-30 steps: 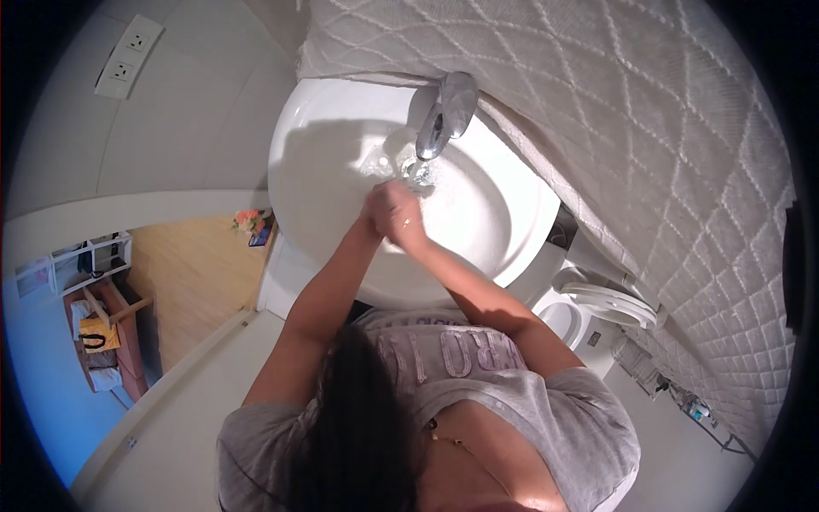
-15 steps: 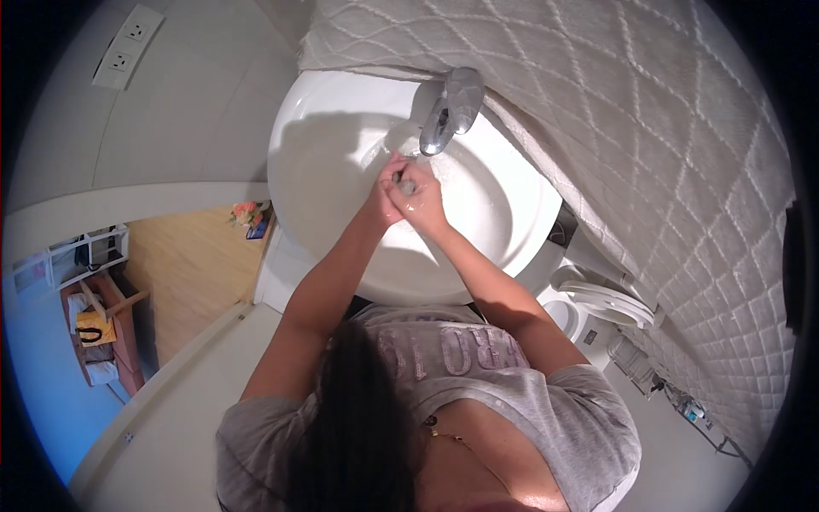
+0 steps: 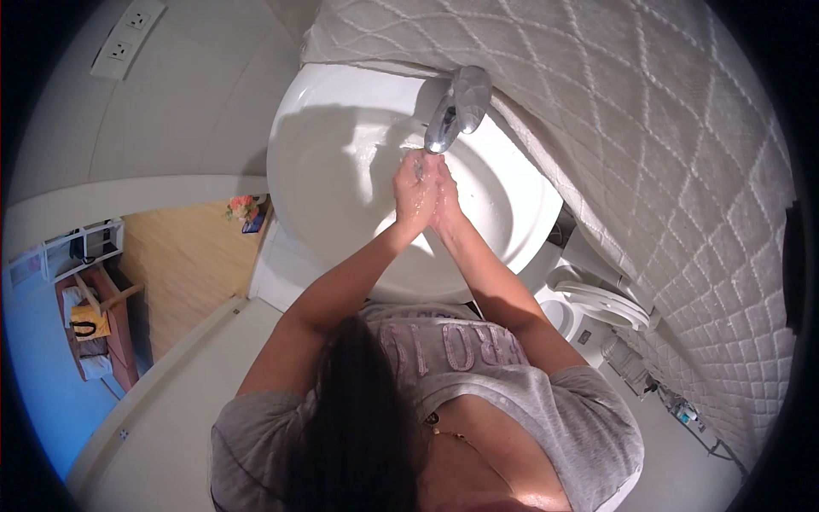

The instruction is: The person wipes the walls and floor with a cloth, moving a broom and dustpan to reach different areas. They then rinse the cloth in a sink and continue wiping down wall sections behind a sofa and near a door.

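Note:
Both hands are wet and held together in the white sink [image 3: 299, 213], right beneath the spout of the chrome faucet [image 3: 442, 128]. My left hand [image 3: 414, 194] lies against my right hand [image 3: 445, 198], fingers pointing toward the spout and slightly cupped. Water runs over the fingers and glistens on the skin. Nothing solid shows in either hand. Where the palms meet is hidden, and the fingertips are partly covered by the spout.
A quilted white cover [image 3: 580, 102] hangs right of the sink, close to the faucet. A toilet [image 3: 597, 305] stands to the right. On the left are a wall outlet [image 3: 124, 38], an open doorway with wood floor [image 3: 188, 264], and flowers [image 3: 243, 207].
My hands have shifted slightly right and closer under the spout. Their clasp has loosened into a side-by-side, cupped hold, and water now falls on the fingers.

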### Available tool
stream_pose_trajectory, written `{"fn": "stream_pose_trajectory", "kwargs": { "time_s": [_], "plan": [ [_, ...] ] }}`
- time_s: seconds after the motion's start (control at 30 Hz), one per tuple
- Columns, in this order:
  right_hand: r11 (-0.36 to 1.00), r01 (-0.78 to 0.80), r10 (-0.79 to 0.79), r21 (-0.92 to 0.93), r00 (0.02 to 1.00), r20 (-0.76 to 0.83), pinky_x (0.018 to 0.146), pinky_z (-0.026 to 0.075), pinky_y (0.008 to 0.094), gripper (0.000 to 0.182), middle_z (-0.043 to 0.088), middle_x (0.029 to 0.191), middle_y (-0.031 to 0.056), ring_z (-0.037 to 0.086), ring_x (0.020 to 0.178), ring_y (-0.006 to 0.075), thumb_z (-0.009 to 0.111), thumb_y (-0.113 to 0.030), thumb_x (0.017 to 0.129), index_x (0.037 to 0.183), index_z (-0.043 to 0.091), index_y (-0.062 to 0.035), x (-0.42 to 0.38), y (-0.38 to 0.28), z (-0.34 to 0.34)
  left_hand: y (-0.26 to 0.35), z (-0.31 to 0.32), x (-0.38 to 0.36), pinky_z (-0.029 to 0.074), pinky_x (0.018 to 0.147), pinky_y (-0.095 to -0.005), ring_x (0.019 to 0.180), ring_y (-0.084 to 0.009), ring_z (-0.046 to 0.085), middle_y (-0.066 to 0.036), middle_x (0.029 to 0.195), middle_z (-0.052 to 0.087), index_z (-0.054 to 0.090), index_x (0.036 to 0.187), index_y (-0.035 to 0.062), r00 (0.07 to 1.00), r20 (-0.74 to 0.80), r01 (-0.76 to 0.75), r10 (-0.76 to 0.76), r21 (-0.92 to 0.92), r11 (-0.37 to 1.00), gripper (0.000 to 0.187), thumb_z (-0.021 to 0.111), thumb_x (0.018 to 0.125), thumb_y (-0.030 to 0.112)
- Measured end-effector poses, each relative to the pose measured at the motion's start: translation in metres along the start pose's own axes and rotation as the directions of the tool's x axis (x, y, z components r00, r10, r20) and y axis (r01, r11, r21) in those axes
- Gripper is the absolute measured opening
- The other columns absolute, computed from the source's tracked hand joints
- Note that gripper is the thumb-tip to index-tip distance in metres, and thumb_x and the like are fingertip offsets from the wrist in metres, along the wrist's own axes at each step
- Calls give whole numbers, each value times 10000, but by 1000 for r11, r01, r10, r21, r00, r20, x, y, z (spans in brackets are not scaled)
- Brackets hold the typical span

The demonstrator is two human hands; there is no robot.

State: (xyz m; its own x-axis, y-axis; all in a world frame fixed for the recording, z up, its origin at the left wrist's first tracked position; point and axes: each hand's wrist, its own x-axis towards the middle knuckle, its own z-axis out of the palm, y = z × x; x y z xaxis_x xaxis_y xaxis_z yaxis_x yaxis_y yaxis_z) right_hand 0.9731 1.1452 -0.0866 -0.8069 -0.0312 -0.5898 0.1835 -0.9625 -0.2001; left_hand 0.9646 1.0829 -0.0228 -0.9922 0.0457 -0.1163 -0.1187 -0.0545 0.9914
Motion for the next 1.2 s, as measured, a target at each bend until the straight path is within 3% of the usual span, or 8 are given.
{"fn": "stream_pose_trajectory", "kwargs": {
  "time_s": [0.27, 0.37, 0.53, 0.63, 0.77, 0.9, 1.03, 1.2],
  "plan": [
    [948, -141, 167, -286, 984, 69, 660, 481, 293, 232, 553, 839, 48, 542, 788, 160, 488, -278, 914, 944, 519, -50, 3, -1, -1, -14, -13, 15, 388, 549, -267, 580, -104, 467, -17, 619, 498, 516, 704, 15, 989, 141, 16, -37, 145, 989, 280, 454, 902, 203],
    [583, -164, 49, -796, 985, -167, 609, 497, 297, 257, 557, 910, 28, 536, 802, 120, 470, -279, 910, 1040, 527, -66, -13, -14, 9, -18, -38, 24, 394, 635, -260, 671, -104, 465, -25, 709, 509, 511, 727, 28, 956, 267, 126, -123, 6, 992, 293, 424, 916, 234],
    [244, -34, 108, -969, 994, -8, 610, 430, 233, 232, 592, 866, 3, 518, 713, 78, 562, -241, 865, 971, 603, -39, -25, -36, 14, -23, -65, 43, 374, 796, -267, 849, -123, 457, -25, 909, 509, 512, 855, 58, 971, 129, 207, -199, -53, 977, 295, 350, 944, 288],
    [111, 173, -29, -979, 985, 170, 617, 424, 246, 201, 595, 760, 18, 523, 698, 89, 607, -211, 835, 875, 617, -14, -15, -39, 6, -66, -78, 53, 401, 824, -305, 928, -169, 505, -90, 1001, 557, 544, 1020, 64, 966, 214, -226, 141, 446, 866, 289, 549, 856, 302],
    [16, 151, -88, -988, 985, 149, 613, 429, 287, 271, 588, 697, 74, 531, 667, 132, 655, -254, 799, 830, 598, 9, -21, -48, 40, -31, -68, 40, 424, 813, -311, 989, -169, 521, -136, 1054, 577, 554, 1062, 53, 797, 599, -357, -76, 570, 740, 372, 652, 775, 270],
    [-158, 651, -311, -742, 681, 664, 615, 434, 315, 362, 586, 766, 109, 535, 681, 162, 666, -323, 796, 882, 578, 18, -10, -38, 41, -15, -65, 40, 442, 747, -316, 937, -126, 524, -81, 1044, 573, 519, 1113, 67, 863, 447, 34, -235, 413, 910, 371, 614, 795, 233],
    [-143, 345, 17, -927, 938, 347, 620, 425, 313, 411, 572, 817, 112, 538, 700, 189, 663, -362, 796, 923, 581, 20, -21, -39, 15, 1, -79, 45, 451, 678, -316, 839, -122, 532, -47, 1005, 556, 481, 1147, 106, 919, 304, 233, -250, 93, 968, 355, 557, 813, 197],
    [51, 353, -254, -934, 909, 329, 668, 432, 305, 369, 569, 799, 95, 547, 692, 185, 647, -341, 818, 800, 592, 23, -20, -17, 14, -20, -86, 47, 488, 712, -336, 894, -166, 541, -99, 1041, 524, 449, 1160, 127, 827, 252, 562, -502, -370, 740, 330, 497, 839, 181]
  ]
}}
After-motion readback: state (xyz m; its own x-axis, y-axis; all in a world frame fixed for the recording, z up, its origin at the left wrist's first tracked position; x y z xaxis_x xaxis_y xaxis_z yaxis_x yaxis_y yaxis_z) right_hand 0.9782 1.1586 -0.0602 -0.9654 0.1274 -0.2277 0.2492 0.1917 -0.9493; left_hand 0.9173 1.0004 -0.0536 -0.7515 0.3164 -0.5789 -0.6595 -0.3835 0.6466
